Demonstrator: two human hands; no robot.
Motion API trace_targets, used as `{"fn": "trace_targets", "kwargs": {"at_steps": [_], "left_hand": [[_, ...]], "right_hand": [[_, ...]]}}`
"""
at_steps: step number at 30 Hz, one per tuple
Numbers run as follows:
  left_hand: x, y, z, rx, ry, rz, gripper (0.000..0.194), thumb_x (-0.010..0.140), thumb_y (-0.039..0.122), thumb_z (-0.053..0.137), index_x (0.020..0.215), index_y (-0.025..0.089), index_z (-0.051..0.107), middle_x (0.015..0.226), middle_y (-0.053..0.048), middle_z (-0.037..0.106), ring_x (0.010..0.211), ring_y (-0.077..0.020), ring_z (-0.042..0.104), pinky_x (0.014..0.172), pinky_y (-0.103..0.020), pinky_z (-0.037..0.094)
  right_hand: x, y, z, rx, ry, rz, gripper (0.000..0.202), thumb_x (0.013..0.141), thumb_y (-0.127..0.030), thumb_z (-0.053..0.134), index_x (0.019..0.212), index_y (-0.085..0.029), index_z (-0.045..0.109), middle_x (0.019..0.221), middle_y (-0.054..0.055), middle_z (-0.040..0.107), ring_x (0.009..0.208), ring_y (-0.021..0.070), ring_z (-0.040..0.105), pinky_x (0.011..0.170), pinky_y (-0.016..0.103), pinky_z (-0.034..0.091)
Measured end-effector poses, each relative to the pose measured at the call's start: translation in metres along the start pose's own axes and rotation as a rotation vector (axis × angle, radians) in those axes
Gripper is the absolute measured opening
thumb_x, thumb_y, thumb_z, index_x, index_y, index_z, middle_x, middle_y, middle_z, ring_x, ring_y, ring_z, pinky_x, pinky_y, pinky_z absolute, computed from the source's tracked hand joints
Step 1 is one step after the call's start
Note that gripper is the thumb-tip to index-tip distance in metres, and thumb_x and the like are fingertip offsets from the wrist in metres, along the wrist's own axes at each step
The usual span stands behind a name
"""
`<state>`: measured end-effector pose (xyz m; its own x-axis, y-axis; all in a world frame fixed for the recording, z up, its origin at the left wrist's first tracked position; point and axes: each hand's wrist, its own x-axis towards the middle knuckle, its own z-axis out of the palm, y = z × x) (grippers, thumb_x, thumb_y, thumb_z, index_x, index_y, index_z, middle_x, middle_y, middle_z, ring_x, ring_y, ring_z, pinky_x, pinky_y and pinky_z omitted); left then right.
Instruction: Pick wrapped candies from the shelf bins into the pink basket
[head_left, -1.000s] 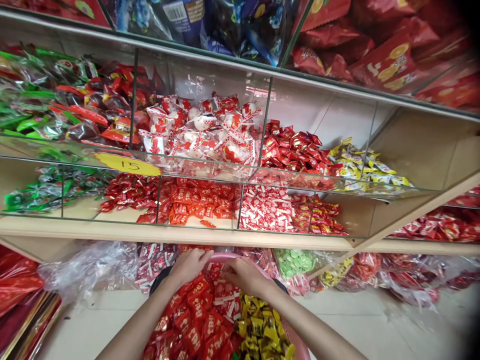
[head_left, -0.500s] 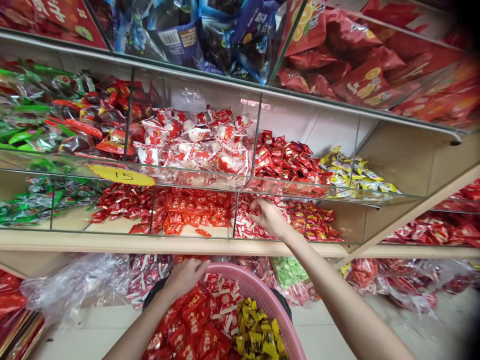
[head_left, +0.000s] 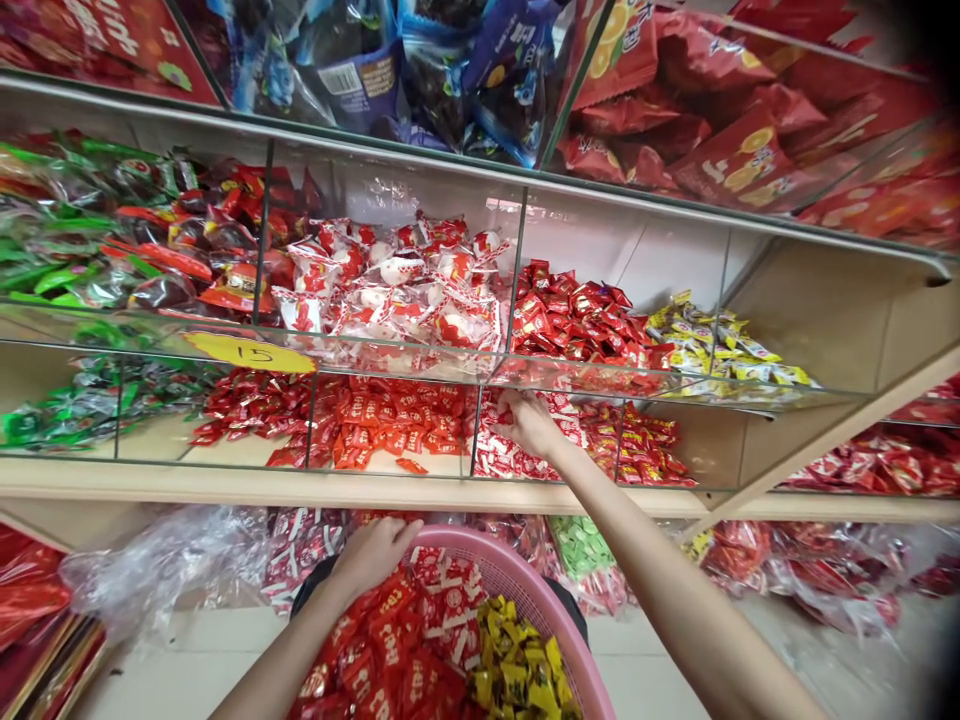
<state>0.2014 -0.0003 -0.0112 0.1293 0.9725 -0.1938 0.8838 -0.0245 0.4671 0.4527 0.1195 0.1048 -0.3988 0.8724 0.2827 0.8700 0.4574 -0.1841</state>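
Observation:
At the rim of a pink plastic basket [head_left: 517, 575], my left hand [head_left: 375, 555] is closed over the edge. Inside the basket are red candy packets [head_left: 386, 640], red-and-white wrapped candies [head_left: 448, 600] and yellow wrapped candies [head_left: 521, 660]. My right hand [head_left: 532, 425] reaches into a lower shelf compartment of small red-and-white wrapped candies [head_left: 506, 455]. Its fingers are bent and thumb and fingers stand apart at the candies; the fingertips are partly hard to make out, and no candy shows in them.
Clear dividers [head_left: 475, 430] split the shelves. Left of my right hand lie red candy packets [head_left: 375, 425]; to its right, red-and-yellow candies [head_left: 649, 445]. A glass ledge with a yellow price tag [head_left: 251, 352] runs above. Plastic bags [head_left: 172, 560] of goods lie under the wooden shelf edge [head_left: 225, 490].
My right hand has moved slightly up and deeper among the red-and-white candies. My left hand stays on the basket rim. The view has shifted a little.

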Motion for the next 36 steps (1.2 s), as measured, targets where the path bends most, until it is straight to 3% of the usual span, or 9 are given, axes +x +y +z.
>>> {"fn": "trace_targets", "kwargs": {"at_steps": [7,15,18,22,25,28,31,36], "left_hand": [[-0.002,0.001,-0.001,0.002,-0.005,-0.012,0.062,0.083,0.063,0.014,0.062,0.019,0.054,0.064,-0.006,0.063,0.056,-0.0185,0.056,0.053,-0.025,0.03],[-0.001,-0.001,-0.001,0.0,0.001,-0.011,0.06,0.084,0.059,0.019,0.065,0.018,0.058,0.067,-0.007,0.065,0.061,-0.0193,0.06,0.054,-0.024,0.031],[-0.001,-0.002,-0.001,-0.005,-0.002,-0.006,0.06,0.084,0.06,0.019,0.064,0.019,0.058,0.066,-0.007,0.065,0.062,-0.0196,0.06,0.054,-0.024,0.031],[0.0,-0.002,0.0,-0.014,-0.004,-0.003,0.063,0.082,0.063,0.018,0.063,0.019,0.058,0.063,-0.006,0.064,0.058,-0.0195,0.058,0.053,-0.025,0.03],[0.0,0.002,0.001,-0.012,-0.018,-0.009,0.065,0.082,0.064,0.017,0.062,0.018,0.059,0.061,-0.006,0.063,0.054,-0.0186,0.056,0.052,-0.025,0.03],[0.0,0.006,0.002,0.007,-0.011,-0.008,0.064,0.083,0.062,0.018,0.064,0.019,0.06,0.065,-0.007,0.065,0.059,-0.0192,0.059,0.054,-0.025,0.032],[-0.001,0.008,0.002,0.02,0.004,0.003,0.062,0.084,0.06,0.019,0.066,0.019,0.062,0.071,-0.008,0.068,0.067,-0.021,0.062,0.058,-0.025,0.034],[-0.003,0.006,0.001,0.018,0.01,0.009,0.062,0.084,0.059,0.02,0.07,0.019,0.063,0.076,-0.01,0.069,0.074,-0.0226,0.064,0.061,-0.026,0.036]], "right_hand": [[-0.001,-0.006,-0.004,-0.024,-0.04,0.041,0.012,0.079,-0.027,0.055,0.074,-0.017,0.051,0.086,0.007,0.057,0.096,0.0233,0.046,0.082,0.038,0.033],[-0.006,-0.004,-0.011,0.007,0.026,0.012,0.012,0.077,-0.028,0.056,0.082,-0.018,0.051,0.084,0.006,0.058,0.09,0.0231,0.049,0.077,0.035,0.035],[-0.023,-0.002,-0.027,0.04,0.075,-0.006,0.013,0.077,-0.028,0.056,0.083,-0.018,0.049,0.081,0.004,0.057,0.084,0.0215,0.049,0.074,0.033,0.035],[-0.066,-0.015,-0.04,0.176,0.077,-0.07,0.016,0.078,-0.027,0.057,0.082,-0.02,0.044,0.084,0.002,0.056,0.082,0.0185,0.047,0.074,0.031,0.035],[-0.103,-0.039,-0.025,0.29,-0.06,-0.12,0.014,0.079,-0.025,0.057,0.081,-0.021,0.044,0.088,0.002,0.056,0.084,0.017,0.048,0.074,0.029,0.037],[-0.128,-0.067,0.006,0.272,-0.232,-0.144,0.016,0.075,-0.021,0.062,0.082,-0.021,0.047,0.086,0.001,0.056,0.084,0.0167,0.048,0.071,0.027,0.037],[-0.137,-0.085,0.036,0.204,-0.35,-0.215,0.018,0.074,-0.019,0.064,0.084,-0.021,0.048,0.087,0.001,0.057,0.084,0.0179,0.048,0.07,0.028,0.037],[-0.137,-0.093,0.06,0.167,-0.378,-0.254,0.021,0.073,-0.02,0.065,0.087,-0.02,0.048,0.092,0.002,0.057,0.091,0.0197,0.048,0.076,0.03,0.037]]}}
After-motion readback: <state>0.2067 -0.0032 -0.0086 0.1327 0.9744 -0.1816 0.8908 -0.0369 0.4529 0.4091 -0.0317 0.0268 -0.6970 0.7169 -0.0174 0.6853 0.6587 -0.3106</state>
